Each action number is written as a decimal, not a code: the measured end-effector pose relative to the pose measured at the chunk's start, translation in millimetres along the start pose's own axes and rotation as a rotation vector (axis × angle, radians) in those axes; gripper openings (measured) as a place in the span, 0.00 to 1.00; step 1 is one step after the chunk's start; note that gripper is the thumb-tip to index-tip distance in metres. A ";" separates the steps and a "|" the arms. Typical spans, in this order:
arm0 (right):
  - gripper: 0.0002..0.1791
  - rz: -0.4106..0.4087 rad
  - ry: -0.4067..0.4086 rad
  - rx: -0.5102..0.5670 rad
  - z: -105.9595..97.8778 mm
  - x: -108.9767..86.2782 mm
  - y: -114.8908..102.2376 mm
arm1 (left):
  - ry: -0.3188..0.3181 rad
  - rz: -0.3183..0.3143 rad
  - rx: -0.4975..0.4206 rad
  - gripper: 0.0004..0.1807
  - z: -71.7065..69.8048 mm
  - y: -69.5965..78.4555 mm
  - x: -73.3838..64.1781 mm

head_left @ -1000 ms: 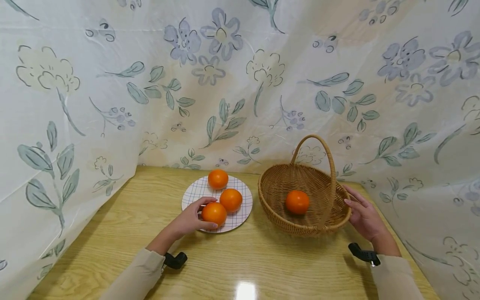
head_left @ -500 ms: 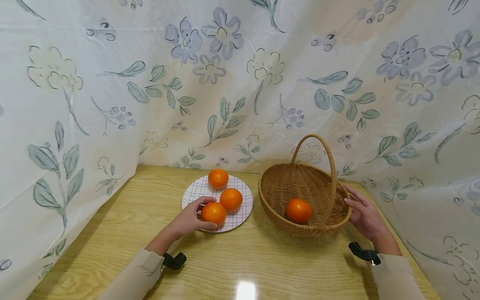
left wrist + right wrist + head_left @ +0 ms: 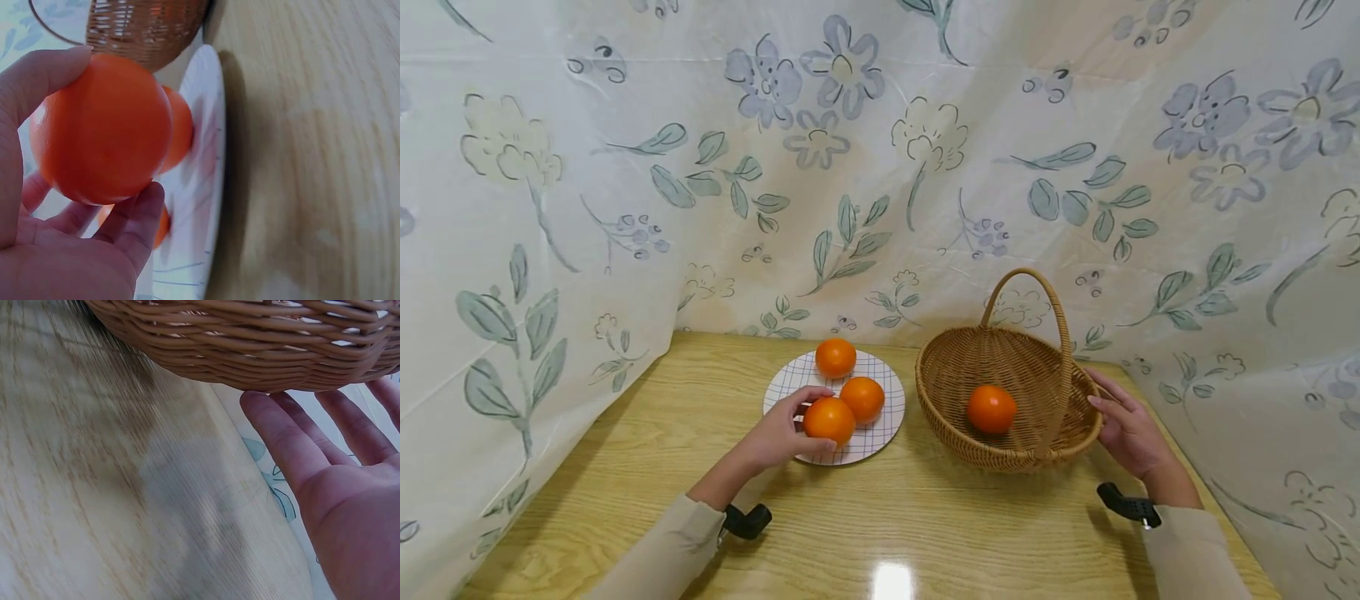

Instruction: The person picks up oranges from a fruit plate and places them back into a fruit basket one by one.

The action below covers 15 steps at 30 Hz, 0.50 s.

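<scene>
Left hand (image 3: 778, 433): grasping the front orange (image 3: 829, 422), thumb (image 3: 53, 74) on one side, curled fingers (image 3: 140, 228) on the other. That orange is over the near part of the plate (image 3: 784, 385), a round white one with a thin dark grid. Can't tell whether it touches the plate or sits just above it (left wrist view looks almost edge-on across the plate, and the fingers block part of it).

Two more oranges on the plate: the middle orange (image 3: 865, 400) just beside the held one, to its right and slightly behind, and the back orange (image 3: 836, 358) near the far rim.

Right hand (image 3: 1133, 433): fingers fairly straight, not clenched, tips touching the outside of the wicker basket (image 3: 931, 419) on its right side. Thumb lies close to the rim there.

Basket stands right of the plate, near but apart, with its arched handle (image 3: 1064, 333) up. One orange (image 3: 992, 409) inside, on the basket floor.

Plate and basket both on the wood-grain bench (image 3: 887, 508), toward the back edge. Floral sheet (image 3: 842, 225) hangs behind and along both sides. Light sleeves (image 3: 662, 550) on both arms, a black bracket (image 3: 747, 522) at each wrist. Bright glare spot on the bench at the near edge.
</scene>
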State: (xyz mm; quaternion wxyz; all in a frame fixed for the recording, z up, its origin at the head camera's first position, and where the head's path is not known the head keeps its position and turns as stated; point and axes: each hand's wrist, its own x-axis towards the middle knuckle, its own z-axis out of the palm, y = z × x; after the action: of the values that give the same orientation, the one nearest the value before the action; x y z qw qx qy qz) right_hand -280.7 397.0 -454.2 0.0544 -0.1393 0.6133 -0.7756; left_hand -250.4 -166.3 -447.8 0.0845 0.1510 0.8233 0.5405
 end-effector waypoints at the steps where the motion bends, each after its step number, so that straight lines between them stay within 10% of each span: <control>1: 0.32 0.001 -0.004 0.002 -1.6 1.9 0.0 | 0.003 0.002 -0.002 0.42 0.4 2.7 0.9; 15: 0.31 0.017 -0.047 0.021 -18.7 24.4 1.2 | 0.001 0.041 -0.051 0.39 3.4 36.4 27.1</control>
State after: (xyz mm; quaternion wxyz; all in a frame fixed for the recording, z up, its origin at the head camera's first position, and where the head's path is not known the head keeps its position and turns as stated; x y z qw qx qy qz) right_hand -309.4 408.0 -455.6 0.0769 -0.1515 0.6048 -0.7780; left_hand -269.1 -140.6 -415.1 0.0768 0.1655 0.8060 0.5631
